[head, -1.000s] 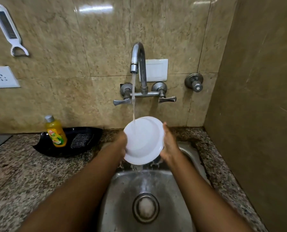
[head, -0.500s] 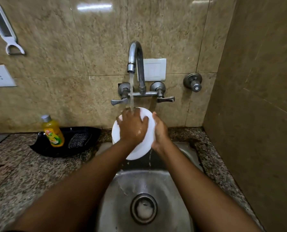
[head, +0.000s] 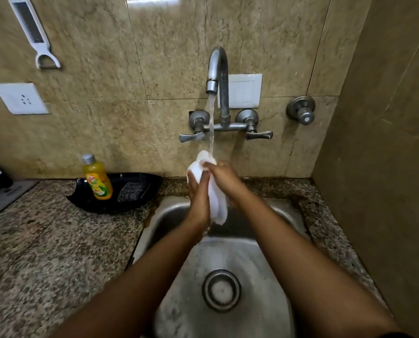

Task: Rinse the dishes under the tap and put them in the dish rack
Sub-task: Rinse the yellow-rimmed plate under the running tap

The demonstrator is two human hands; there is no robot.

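Two hands are meeting at frame centre as I am watching from afar. Going left to right: a white peeler (head: 34, 32) is hanging at upper left, a yellow soap bottle (head: 97, 177) is standing in a black tray (head: 140, 181) on the tabletop (head: 45, 240). My left hand (head: 198, 198) is pressing the white dish (head: 215, 198) from its left side, my right hand (head: 222, 178) is gripping it from the right, holding it edge-on over the sink (head: 272, 272). Water from the tap (head: 218, 69) is falling onto its top edge.
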